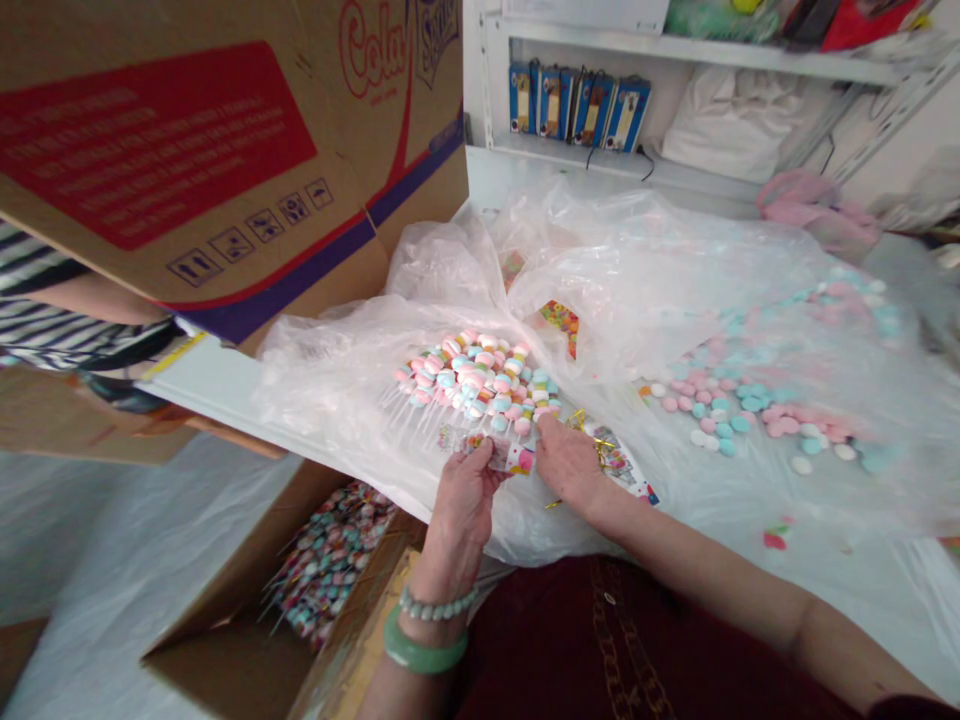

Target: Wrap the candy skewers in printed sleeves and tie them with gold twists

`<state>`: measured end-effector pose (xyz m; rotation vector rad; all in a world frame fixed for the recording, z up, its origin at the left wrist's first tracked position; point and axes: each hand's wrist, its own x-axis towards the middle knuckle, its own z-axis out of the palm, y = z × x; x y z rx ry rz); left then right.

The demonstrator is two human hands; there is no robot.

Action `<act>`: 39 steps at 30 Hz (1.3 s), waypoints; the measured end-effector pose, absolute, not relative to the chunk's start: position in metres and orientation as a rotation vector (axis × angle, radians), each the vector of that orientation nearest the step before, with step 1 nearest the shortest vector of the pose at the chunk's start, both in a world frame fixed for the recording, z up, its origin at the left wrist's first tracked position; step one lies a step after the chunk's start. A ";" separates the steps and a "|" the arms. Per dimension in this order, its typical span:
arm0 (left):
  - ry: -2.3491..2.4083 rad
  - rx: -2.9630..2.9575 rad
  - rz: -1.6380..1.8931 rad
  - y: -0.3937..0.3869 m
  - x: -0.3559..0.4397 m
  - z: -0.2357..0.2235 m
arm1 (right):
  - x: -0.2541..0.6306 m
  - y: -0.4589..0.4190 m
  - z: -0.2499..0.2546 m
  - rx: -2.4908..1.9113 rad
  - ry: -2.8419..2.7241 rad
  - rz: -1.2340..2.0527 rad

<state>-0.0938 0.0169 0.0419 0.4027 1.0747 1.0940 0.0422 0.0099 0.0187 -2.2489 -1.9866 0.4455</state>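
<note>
My left hand [466,492] pinches a small clear printed bag [519,460] between thumb and fingers. Just to its right, my right hand [571,462] has its fingers closed at the near edge of a pile of candy skewers [480,375]; what they grip is hidden. Pink, white and blue candies are threaded on the skewers' white sticks, which point toward the left. By my right wrist lie gold twist ties [600,450] and more printed bags [621,462], partly covered by the hand.
Loose candies [739,415] lie on plastic sheeting [645,260] at right. A large cardboard box [360,130] rises at left, beside a person in a striped sleeve [75,300]. Below the table edge, an open carton [217,590] holds wrapped skewers [330,560]. Shelves [705,50] stand behind.
</note>
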 end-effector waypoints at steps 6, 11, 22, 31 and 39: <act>1.098 0.389 1.164 0.016 -0.093 0.040 | 0.082 0.002 0.015 -1.855 -0.982 1.076; 1.078 0.346 1.174 0.017 -0.084 0.043 | 0.104 -0.014 0.028 -1.665 -0.813 1.272; 1.056 -0.024 1.193 0.033 -0.098 0.057 | 0.113 -0.084 0.058 -1.471 -1.066 1.272; 1.009 0.037 1.169 0.029 -0.085 0.064 | 0.109 -0.079 0.056 -1.487 -1.442 0.888; 0.968 0.169 1.256 0.029 -0.083 0.056 | 0.110 -0.087 0.056 -1.450 -1.740 0.532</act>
